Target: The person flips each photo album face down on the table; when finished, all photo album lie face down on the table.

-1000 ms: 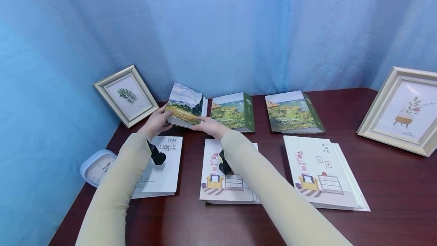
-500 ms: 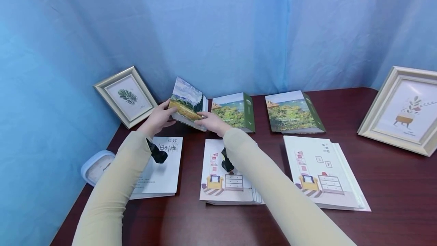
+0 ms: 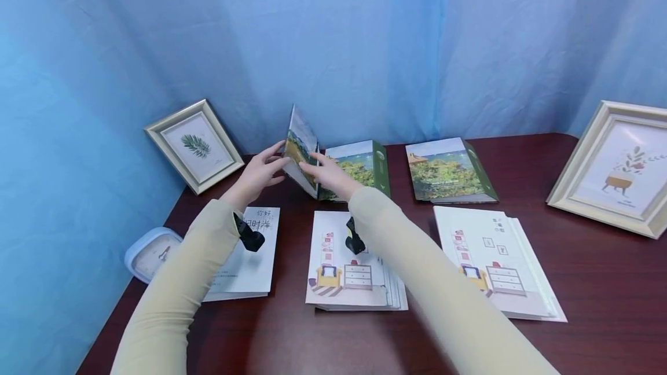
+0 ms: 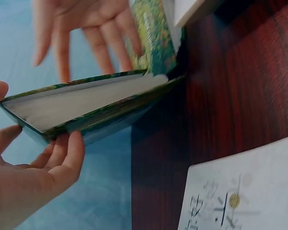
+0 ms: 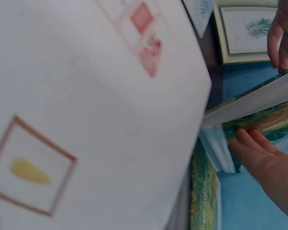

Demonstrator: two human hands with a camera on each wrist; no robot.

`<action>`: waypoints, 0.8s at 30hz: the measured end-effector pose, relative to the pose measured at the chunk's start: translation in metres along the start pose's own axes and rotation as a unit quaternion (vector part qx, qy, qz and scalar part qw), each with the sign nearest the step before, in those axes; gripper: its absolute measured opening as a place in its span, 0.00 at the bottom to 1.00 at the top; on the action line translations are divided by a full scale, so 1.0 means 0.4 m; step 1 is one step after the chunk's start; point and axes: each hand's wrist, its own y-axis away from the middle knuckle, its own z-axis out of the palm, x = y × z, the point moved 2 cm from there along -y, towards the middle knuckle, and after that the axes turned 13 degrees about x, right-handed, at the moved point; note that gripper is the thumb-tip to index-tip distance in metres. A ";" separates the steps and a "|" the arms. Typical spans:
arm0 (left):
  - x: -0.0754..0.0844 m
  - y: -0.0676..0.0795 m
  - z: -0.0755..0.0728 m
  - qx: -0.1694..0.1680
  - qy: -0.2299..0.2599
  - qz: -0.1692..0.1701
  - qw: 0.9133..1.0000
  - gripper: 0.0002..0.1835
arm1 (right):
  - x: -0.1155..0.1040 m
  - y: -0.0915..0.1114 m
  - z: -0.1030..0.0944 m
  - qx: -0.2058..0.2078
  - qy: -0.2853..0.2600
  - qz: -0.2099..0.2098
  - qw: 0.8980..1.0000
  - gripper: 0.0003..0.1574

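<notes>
Blue cloth curtain, softly creased, fills the top of the view. Below, dark red table, glossy, wood-grained. Flowerpot print, in a pale rectangular frame, far right. White books, smooth-covered, across lower middle. Leaf print, similarly framed, upper left. Garden-picture books behind the white ones. Landscape book, painted cover, pale pages, tilts steeply just left of centre. Rounded, blue-rimmed clock, lower left. Left hand: fingers apart at the book's outer edge; whether pinching, cannot tell. Right hand: fingers straight, spread, touching painted cover.
</notes>
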 end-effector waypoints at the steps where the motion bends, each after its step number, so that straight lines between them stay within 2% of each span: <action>1: 0.003 0.003 0.005 -0.002 0.001 0.009 1.000 0.33 | -0.006 0.001 -0.005 -0.002 -0.012 0.005 1.000 0.41; 3: 0.007 0.005 0.014 0.000 0.001 0.024 1.000 0.32 | -0.018 0.003 -0.014 -0.005 -0.036 0.016 0.999 0.41; 8: 0.005 0.001 0.029 0.013 0.006 0.042 0.999 0.29 | -0.040 0.011 -0.023 0.005 -0.052 0.026 0.998 0.42; 13: 0.000 0.001 0.042 0.013 0.000 0.056 0.998 0.27 | -0.053 0.013 -0.032 0.033 -0.068 0.013 0.997 0.43; 19: -0.004 -0.007 0.056 0.017 0.012 0.063 0.998 0.27 | -0.061 0.018 -0.037 0.062 -0.063 -0.006 0.996 0.42; 24: -0.012 -0.015 0.063 0.023 0.020 0.061 0.998 0.27 | -0.063 0.022 -0.035 0.070 -0.050 -0.014 0.996 0.42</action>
